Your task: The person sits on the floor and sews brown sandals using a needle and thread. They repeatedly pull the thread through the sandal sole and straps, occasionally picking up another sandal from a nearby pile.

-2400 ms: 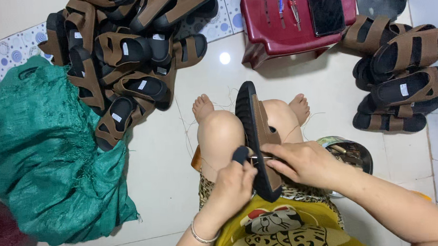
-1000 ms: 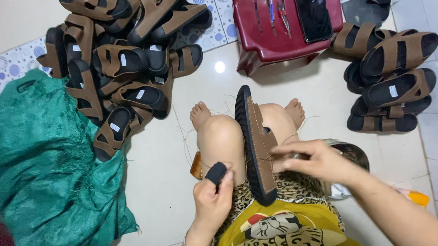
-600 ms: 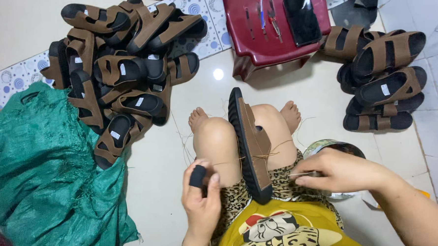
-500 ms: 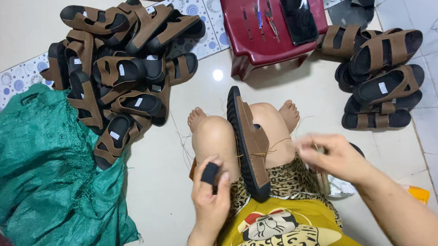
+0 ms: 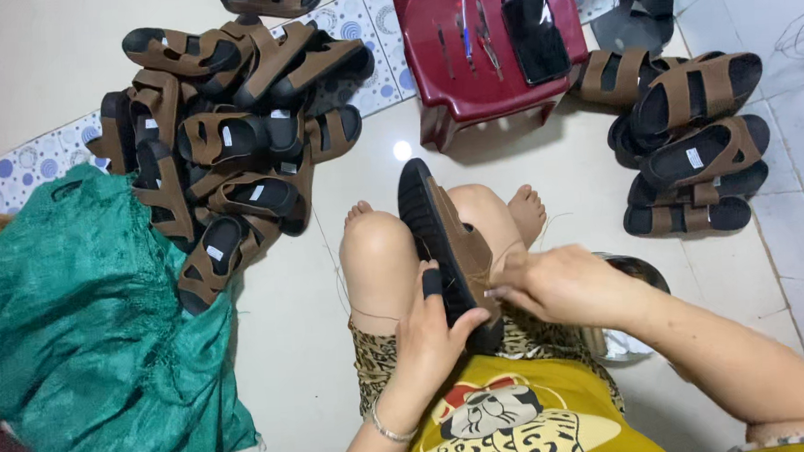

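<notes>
While propped between the knees, brown sandal (image 5: 448, 242) in left hand (image 5: 434, 338), right hand (image 5: 563, 287) fingers pinching thread.

I see a brown sandal (image 5: 446, 242) with a black sole. The heaped sandals (image 5: 227, 143) and the stacked sandals (image 5: 692, 132) show the same brown straps over black footbeds, some with small white labels. The sack (image 5: 81, 330) is green. The stool (image 5: 489, 50) is dark red, the phone (image 5: 535, 37) black. My shirt (image 5: 519, 420) is mustard yellow with a cartoon print; the shorts (image 5: 372, 363) are leopard-patterned.
</notes>
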